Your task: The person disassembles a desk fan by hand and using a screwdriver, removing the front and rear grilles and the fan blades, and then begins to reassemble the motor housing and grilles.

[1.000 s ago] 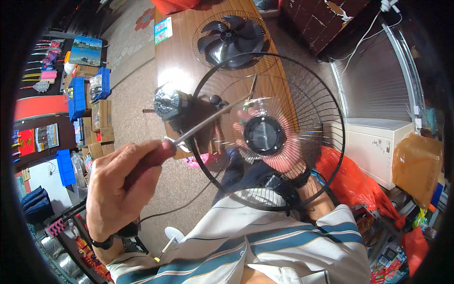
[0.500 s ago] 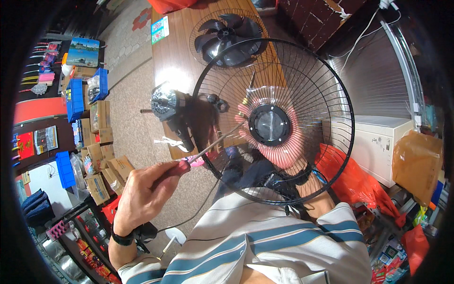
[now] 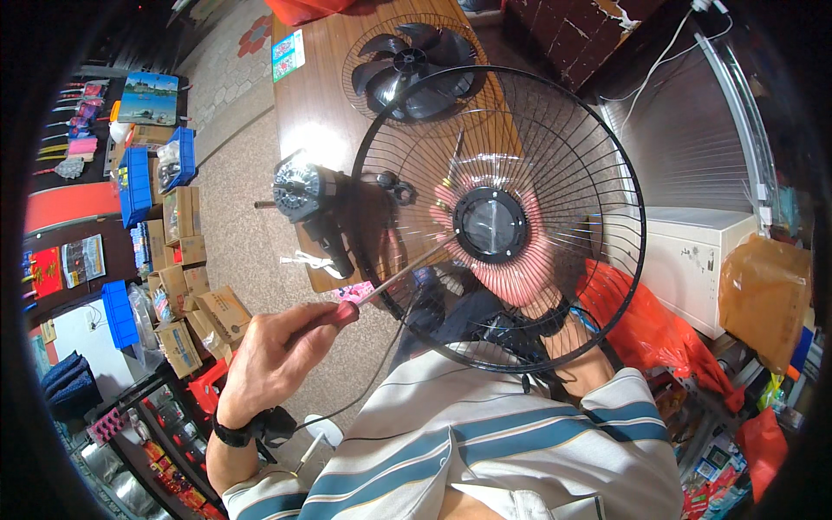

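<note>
A round black wire fan grille [image 3: 643, 217] is tilted up in front of me, with a black ring [image 3: 462, 247] at its hub dotted with screw heads. My right hand [image 3: 523, 282] is behind the grille and holds it from below, its palm and spread fingers showing through the wires. In my left hand [image 3: 276, 360] is a screwdriver [image 3: 346, 314] with a red handle, closed fingers round it. The long thin shaft reaches to the left edge of the hub ring; whether its tip sits in a screw I cannot tell.
On the wooden table [image 3: 316, 95] lie a black fan motor [image 3: 308, 195], small black parts [image 3: 396, 187] and a black fan blade [image 3: 410, 61] on another grille. A red plastic bag [image 3: 620, 303] and a white cabinet [image 3: 685, 260] stand at right. Cardboard boxes [image 3: 180, 347] line the left.
My left hand has moved slightly right, and the screwdriver has shifted with it, its tip closer to the hub ring. The grille in my right hand has barely moved.
</note>
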A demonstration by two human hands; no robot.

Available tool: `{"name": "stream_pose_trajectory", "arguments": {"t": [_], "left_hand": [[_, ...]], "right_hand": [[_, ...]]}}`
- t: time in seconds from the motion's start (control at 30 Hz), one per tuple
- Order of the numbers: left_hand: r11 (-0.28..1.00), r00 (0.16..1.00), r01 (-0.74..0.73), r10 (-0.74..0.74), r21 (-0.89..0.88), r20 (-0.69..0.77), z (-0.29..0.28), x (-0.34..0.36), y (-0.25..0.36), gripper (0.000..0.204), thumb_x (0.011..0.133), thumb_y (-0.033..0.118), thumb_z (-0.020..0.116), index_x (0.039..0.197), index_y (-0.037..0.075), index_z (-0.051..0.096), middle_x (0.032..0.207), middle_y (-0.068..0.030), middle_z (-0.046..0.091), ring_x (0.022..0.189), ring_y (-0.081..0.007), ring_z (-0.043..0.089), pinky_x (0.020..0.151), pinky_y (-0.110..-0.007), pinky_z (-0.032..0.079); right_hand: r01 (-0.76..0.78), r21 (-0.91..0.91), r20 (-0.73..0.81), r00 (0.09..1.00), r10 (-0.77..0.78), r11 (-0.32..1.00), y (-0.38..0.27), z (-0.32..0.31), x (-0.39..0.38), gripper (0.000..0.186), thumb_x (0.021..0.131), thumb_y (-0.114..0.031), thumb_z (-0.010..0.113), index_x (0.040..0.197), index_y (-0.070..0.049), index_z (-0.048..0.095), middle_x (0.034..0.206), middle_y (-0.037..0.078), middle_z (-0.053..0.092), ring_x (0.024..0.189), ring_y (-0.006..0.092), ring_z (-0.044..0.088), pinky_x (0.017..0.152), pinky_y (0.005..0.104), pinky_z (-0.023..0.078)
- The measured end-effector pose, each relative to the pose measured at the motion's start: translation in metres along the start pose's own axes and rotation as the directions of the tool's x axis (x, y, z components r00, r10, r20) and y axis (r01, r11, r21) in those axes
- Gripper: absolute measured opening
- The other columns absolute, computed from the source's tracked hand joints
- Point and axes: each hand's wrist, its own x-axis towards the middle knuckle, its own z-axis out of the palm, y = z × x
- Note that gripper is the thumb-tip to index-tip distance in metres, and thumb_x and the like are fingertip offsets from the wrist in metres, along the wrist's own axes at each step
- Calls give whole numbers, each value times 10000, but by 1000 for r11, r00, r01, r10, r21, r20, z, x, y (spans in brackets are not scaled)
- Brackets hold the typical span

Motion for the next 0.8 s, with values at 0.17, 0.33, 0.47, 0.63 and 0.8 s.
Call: {"name": "stream_pose_trajectory", "arguments": {"t": [0.17,0.33,0.47,0.63,0.8], "left_hand": [[999,999,34,-34,-2,16,-1,3,2,368,1068,223,664,1315,-34,754,917,-116,777,788,-125,674,732,-311,559],[1000,1000,-10,10,3,-2,1,4,-2,371,1069,229,667,1316,-33,754,900,-103,768,766,-116,660,713,-306,551],[999,1000,-22,22,-26,-10,0,3,-6,389,1075,253,663,1325,-32,749,891,-87,753,760,-105,636,692,-299,530],[1000,1000,-7,7,-11,-6,-2,7,-5,408,1080,279,658,1332,-30,745,887,-80,743,769,-99,625,692,-292,520],[1000,1000,16,-16,-3,-1,0,8,-9,409,1076,279,659,1337,-23,745,928,-105,772,796,-120,655,739,-306,544]], "right_hand": [[7,-39,-3,1000,-7,999,0,0,0,857,1070,-597,572,1668,-21,361,1759,294,270,1618,506,269,1282,695,295],[22,-37,0,1000,-22,999,0,0,1,855,1066,-588,588,1659,-10,374,1748,313,276,1614,518,269,1279,700,298],[24,-172,37,999,-18,985,-4,-6,2,869,1037,-503,677,1683,-34,333,1761,274,272,1608,482,306,1265,683,360],[44,-156,11,999,-43,987,-5,-5,2,886,1025,-497,697,1690,-43,326,1764,270,269,1612,476,304,1247,691,382],[4,-64,28,1000,-2,998,-4,-9,5,869,1069,-586,579,1685,-25,333,1752,302,273,1616,502,279,1255,706,351]]}}
